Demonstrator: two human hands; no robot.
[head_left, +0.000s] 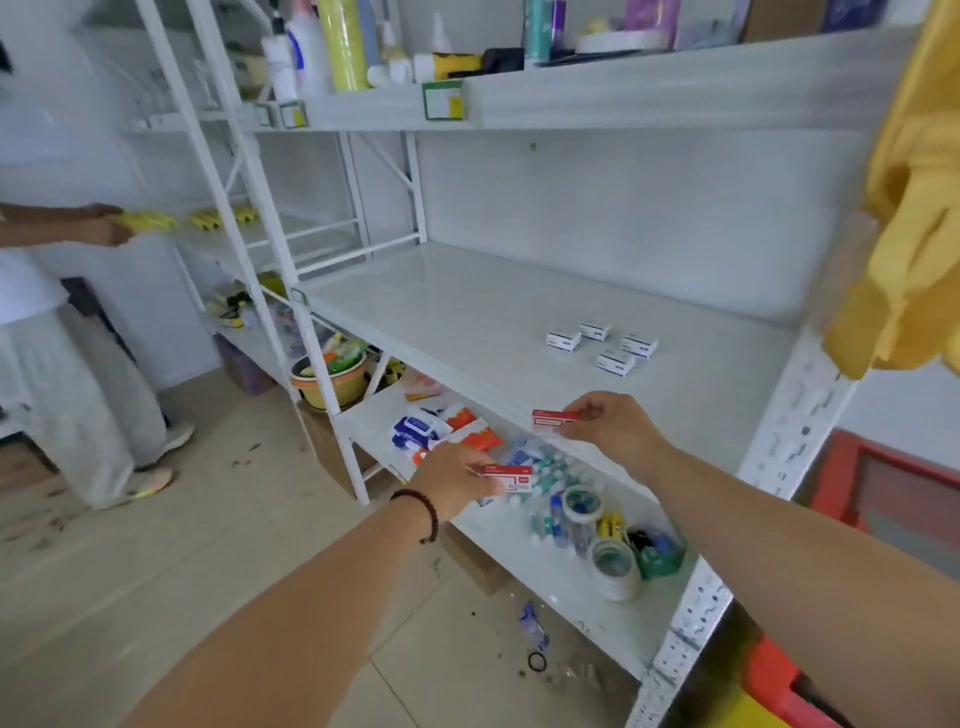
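My right hand (608, 422) pinches a small red and white box (551, 420) by its end, just above the front edge of the white middle shelf (467, 312). My left hand (457, 480) holds a second red and white box (511, 478) lower down, in front of the bottom shelf. Several small white and blue boxes (602, 343) lie on the middle shelf, behind my right hand.
The bottom shelf (545, 577) carries wipe packets, small bottles, tape rolls and a green basket. Bottles line the top shelf (363, 47). Yellow cloth (909, 234) hangs at the right. Another person (67, 322) stands at the left by a second rack. A red crate (883, 499) sits at right.
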